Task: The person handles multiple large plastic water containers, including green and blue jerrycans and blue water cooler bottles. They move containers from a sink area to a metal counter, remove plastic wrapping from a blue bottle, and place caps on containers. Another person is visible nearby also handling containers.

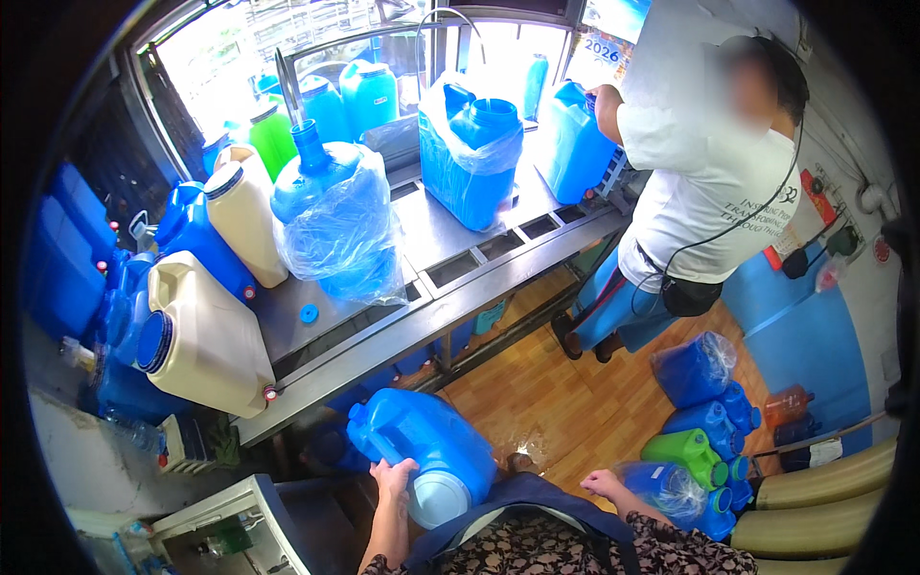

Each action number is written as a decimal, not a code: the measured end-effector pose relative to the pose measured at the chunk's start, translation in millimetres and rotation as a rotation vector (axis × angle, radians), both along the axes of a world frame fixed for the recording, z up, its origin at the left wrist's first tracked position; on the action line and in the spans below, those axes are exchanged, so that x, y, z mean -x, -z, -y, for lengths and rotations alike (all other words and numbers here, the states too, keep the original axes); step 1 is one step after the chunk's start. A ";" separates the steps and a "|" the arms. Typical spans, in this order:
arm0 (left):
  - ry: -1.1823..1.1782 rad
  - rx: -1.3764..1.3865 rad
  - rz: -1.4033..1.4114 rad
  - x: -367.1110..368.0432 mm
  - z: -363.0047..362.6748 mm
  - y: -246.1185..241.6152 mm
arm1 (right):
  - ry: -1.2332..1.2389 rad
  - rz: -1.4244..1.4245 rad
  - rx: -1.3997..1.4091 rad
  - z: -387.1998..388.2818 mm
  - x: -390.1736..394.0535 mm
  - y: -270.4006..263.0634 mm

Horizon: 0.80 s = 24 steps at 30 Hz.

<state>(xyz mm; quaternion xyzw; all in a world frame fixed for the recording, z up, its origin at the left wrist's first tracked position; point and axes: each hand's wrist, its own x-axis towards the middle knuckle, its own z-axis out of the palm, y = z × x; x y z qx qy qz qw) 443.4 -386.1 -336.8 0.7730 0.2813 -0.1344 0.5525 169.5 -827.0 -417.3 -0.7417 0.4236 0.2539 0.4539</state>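
Observation:
My left hand [394, 476] grips the handle of a blue plastic water jug [428, 438], which is tilted in front of me beside the steel counter. Its wide white cap [438, 499] faces me. My right hand [605, 484] is out to the side over the floor with its fingers curled, and I see nothing in it. A round blue water bottle [327, 215], wrapped in clear plastic, stands on the counter with a metal spout over its neck. Beside it is an uncapped square blue container [471, 162] in a plastic bag, under a thin curved spout. A loose blue cap [309, 313] lies nearby.
A person [711, 158] stands at the counter's [460, 277] far end, one hand on a blue jug [575, 144]. Cream jugs [208, 334] crowd the near end. Several jugs, one green [686, 456], stand on the floor at right, near large tan cylinders [826, 492].

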 end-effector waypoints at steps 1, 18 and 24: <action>-0.008 -0.009 -0.002 1.6 -0.8 -1.0 | -0.014 0.011 0.006 1.6 1.4 1.8; -0.203 0.105 0.031 40.8 -3.6 -26.7 | -0.280 -0.031 0.059 51.5 -50.4 6.0; -0.416 0.171 0.173 63.9 2.4 -52.4 | -0.321 -0.003 0.065 79.4 -71.3 32.7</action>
